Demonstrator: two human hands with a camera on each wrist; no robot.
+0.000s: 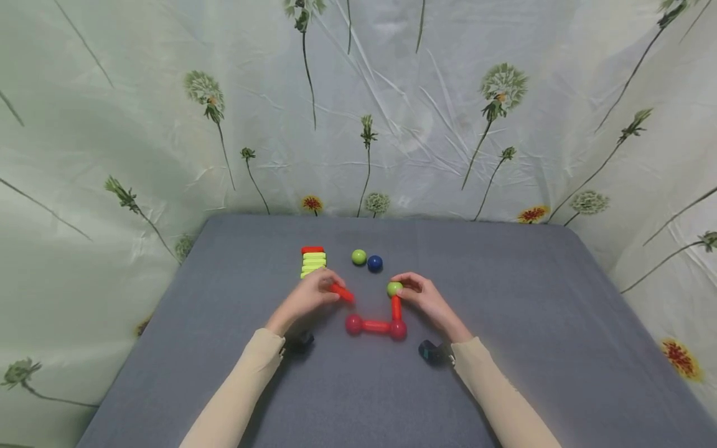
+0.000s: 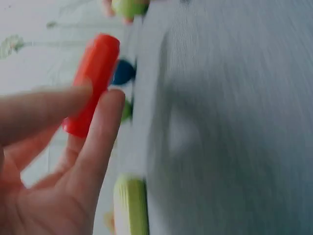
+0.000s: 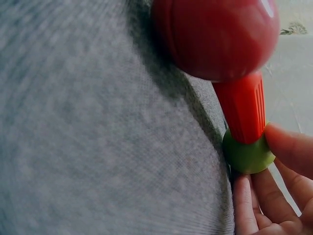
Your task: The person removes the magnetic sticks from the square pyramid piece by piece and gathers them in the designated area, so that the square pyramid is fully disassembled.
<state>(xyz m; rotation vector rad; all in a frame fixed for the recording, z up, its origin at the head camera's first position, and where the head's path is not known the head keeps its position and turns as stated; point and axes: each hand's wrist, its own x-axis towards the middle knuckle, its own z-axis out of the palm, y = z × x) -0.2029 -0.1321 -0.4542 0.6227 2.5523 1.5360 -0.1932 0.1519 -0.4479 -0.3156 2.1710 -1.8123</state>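
Between its thumb and fingers, my left hand (image 1: 315, 291) pinches a loose red rod (image 1: 342, 292), raised off the cloth in the left wrist view. My right hand (image 1: 424, 300) grips a green ball (image 1: 394, 289) at the far end of an L-shaped assembly. From that ball a red rod (image 1: 396, 308) runs to a dark red corner ball (image 1: 398, 330). Another red rod (image 1: 376, 326) joins the corner to a second dark red ball (image 1: 354, 324) on the left. In the right wrist view, the corner ball (image 3: 215, 36) looms large near the camera.
Behind the left hand lie several yellow-green rods (image 1: 314, 256) in a row, with a red rod (image 1: 312, 249) at the far end. A loose green ball (image 1: 359, 257) and a blue ball (image 1: 375, 264) sit farther back. Grey cloth (image 1: 504, 280) covers the table; a flowered curtain (image 1: 414, 124) hangs behind.
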